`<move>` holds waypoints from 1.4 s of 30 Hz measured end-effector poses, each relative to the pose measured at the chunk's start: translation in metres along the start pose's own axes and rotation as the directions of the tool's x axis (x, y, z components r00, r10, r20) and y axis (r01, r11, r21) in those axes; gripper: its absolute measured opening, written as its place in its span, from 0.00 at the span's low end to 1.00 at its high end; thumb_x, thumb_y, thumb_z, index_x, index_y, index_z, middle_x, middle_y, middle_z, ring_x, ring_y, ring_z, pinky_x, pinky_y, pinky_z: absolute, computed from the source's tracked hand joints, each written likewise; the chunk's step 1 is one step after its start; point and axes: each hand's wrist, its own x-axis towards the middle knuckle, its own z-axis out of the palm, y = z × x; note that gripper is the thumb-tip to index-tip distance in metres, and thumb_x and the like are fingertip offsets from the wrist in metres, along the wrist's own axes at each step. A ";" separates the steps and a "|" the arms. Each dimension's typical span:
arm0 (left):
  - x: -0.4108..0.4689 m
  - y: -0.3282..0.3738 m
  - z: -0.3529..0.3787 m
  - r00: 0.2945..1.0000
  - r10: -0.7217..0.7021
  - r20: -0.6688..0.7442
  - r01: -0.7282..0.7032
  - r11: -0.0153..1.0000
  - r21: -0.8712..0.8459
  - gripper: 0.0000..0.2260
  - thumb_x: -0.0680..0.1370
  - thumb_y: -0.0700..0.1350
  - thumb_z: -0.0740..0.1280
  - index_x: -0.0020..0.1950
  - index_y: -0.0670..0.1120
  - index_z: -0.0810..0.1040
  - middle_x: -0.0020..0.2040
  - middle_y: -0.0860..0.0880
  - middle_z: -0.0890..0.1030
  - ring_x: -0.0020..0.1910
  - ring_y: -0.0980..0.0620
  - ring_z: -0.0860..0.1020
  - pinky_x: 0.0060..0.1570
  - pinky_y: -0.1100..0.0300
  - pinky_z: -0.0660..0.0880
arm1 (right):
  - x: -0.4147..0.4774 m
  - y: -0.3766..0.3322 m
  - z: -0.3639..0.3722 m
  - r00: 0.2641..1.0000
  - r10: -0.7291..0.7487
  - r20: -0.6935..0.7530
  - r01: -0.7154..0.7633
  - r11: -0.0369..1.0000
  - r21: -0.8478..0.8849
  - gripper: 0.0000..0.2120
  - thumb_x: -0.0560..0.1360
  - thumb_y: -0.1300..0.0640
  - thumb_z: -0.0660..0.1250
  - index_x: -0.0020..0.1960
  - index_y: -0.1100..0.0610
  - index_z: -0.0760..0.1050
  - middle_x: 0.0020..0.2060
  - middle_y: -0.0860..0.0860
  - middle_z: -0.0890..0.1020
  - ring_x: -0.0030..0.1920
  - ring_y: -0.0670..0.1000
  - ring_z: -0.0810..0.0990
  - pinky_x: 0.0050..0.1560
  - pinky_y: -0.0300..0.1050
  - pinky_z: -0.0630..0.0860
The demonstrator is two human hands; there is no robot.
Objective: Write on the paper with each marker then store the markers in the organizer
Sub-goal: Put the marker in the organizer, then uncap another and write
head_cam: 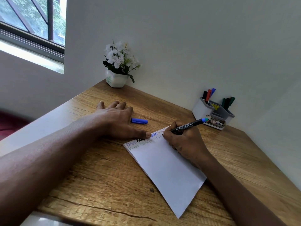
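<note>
A white sheet of paper (167,168) lies slanted on the wooden desk (97,176), with two rows of coloured writing along its far edge. My right hand (185,141) grips a black marker with a blue end (189,125), its tip down on the paper's upper right part. My left hand (117,118) lies flat on the desk, its thumb pressing the paper's top edge. A blue marker cap (139,121) rests on the desk just beyond my left hand. The grey and white organizer (211,111) stands at the back right and holds several markers.
A white pot of white flowers (118,74) sits in the far corner of the desk against the wall. A window is at the upper left. The wall runs close along the desk's back and right edges.
</note>
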 end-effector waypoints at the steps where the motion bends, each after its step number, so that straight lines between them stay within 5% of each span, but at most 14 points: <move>1: -0.001 0.000 0.000 1.000 -0.002 0.001 0.002 1.000 -0.005 0.61 0.54 0.84 0.49 0.82 0.53 0.55 0.84 0.47 0.49 0.83 0.46 0.48 0.76 0.30 0.45 | 0.000 0.000 0.001 1.000 0.002 -0.006 -0.002 1.000 -0.004 0.09 0.73 0.65 0.73 0.35 0.58 0.78 0.24 0.48 0.78 0.24 0.44 0.73 0.27 0.36 0.70; 7: -0.004 0.001 -0.003 1.000 0.001 0.004 -0.001 1.000 -0.020 0.60 0.55 0.83 0.50 0.82 0.53 0.56 0.84 0.47 0.49 0.83 0.45 0.48 0.76 0.30 0.45 | 0.001 0.000 0.003 0.998 0.042 -0.057 -0.041 0.999 0.006 0.06 0.73 0.64 0.73 0.39 0.59 0.80 0.25 0.50 0.80 0.24 0.46 0.75 0.26 0.38 0.72; 12: -0.006 0.001 -0.002 1.000 0.020 -0.023 -0.021 0.999 -0.048 0.58 0.56 0.83 0.50 0.81 0.53 0.59 0.84 0.47 0.52 0.82 0.46 0.50 0.76 0.30 0.47 | 0.006 0.003 -0.004 0.968 0.229 -0.099 -0.175 0.906 0.384 0.03 0.77 0.62 0.72 0.45 0.61 0.81 0.30 0.53 0.82 0.29 0.47 0.78 0.27 0.38 0.74; 17: -0.004 -0.001 0.003 0.960 0.094 -0.263 -0.133 0.982 -0.136 0.36 0.72 0.76 0.57 0.76 0.60 0.67 0.79 0.52 0.65 0.77 0.48 0.64 0.74 0.36 0.60 | 0.010 0.004 -0.012 0.972 0.234 -0.010 -0.187 0.800 0.571 0.05 0.79 0.64 0.68 0.51 0.61 0.82 0.32 0.53 0.82 0.32 0.48 0.79 0.29 0.37 0.75; 20: 0.001 -0.001 0.007 0.907 0.170 -0.385 -0.231 0.966 -0.118 0.23 0.77 0.67 0.64 0.71 0.63 0.73 0.74 0.55 0.71 0.74 0.50 0.68 0.69 0.40 0.69 | 0.010 0.002 -0.015 0.975 0.215 0.059 -0.208 0.778 0.593 0.11 0.81 0.57 0.65 0.55 0.61 0.83 0.37 0.53 0.83 0.35 0.48 0.80 0.30 0.39 0.75; 23: 0.002 0.000 0.009 0.891 0.192 -0.412 -0.239 0.969 -0.066 0.16 0.78 0.61 0.67 0.66 0.63 0.77 0.69 0.55 0.75 0.70 0.50 0.71 0.66 0.43 0.71 | 0.011 0.001 -0.017 0.974 0.194 0.114 -0.224 0.796 0.563 0.17 0.82 0.51 0.60 0.53 0.58 0.85 0.38 0.52 0.84 0.35 0.48 0.81 0.32 0.40 0.75; 26: 0.001 0.003 0.008 0.895 0.196 -0.400 -0.234 0.971 -0.048 0.14 0.79 0.60 0.68 0.63 0.62 0.80 0.61 0.55 0.78 0.62 0.52 0.75 0.60 0.47 0.75 | 0.011 0.002 -0.016 0.975 0.186 0.123 -0.223 0.819 0.529 0.16 0.82 0.54 0.58 0.52 0.57 0.85 0.36 0.52 0.83 0.35 0.49 0.80 0.32 0.40 0.75; 31: -0.001 0.004 0.008 0.857 0.178 -0.484 -0.293 0.941 -0.172 0.08 0.77 0.54 0.73 0.55 0.58 0.84 0.49 0.57 0.83 0.48 0.57 0.80 0.49 0.56 0.78 | 0.009 -0.001 -0.019 0.998 0.051 -0.030 -0.024 0.818 0.574 0.14 0.81 0.58 0.60 0.48 0.58 0.85 0.34 0.53 0.83 0.34 0.50 0.79 0.32 0.42 0.74; 33: -0.001 0.002 0.011 0.819 0.122 -0.560 -0.377 0.851 -0.365 0.05 0.77 0.51 0.74 0.53 0.56 0.85 0.44 0.57 0.85 0.45 0.59 0.81 0.47 0.58 0.78 | 0.009 -0.002 -0.023 1.000 0.005 -0.023 0.011 0.770 0.637 0.15 0.78 0.52 0.61 0.49 0.58 0.85 0.36 0.54 0.83 0.35 0.50 0.79 0.33 0.42 0.75; 37: -0.005 0.006 0.010 0.836 0.130 -0.533 -0.532 0.430 -0.729 0.08 0.77 0.47 0.73 0.55 0.47 0.84 0.41 0.50 0.85 0.39 0.55 0.79 0.41 0.61 0.76 | 0.007 -0.001 -0.027 0.994 -0.053 0.093 -0.025 0.733 0.680 0.17 0.73 0.51 0.61 0.50 0.57 0.86 0.37 0.55 0.84 0.36 0.51 0.79 0.34 0.42 0.75; 42: -0.008 0.013 0.009 0.857 0.220 -0.466 -0.512 0.265 -0.817 0.10 0.76 0.45 0.69 0.51 0.39 0.84 0.39 0.47 0.83 0.37 0.52 0.77 0.39 0.62 0.75 | 0.006 -0.001 -0.021 0.984 -0.066 0.167 -0.059 0.759 0.648 0.12 0.71 0.53 0.64 0.48 0.58 0.82 0.38 0.55 0.86 0.36 0.50 0.81 0.34 0.41 0.78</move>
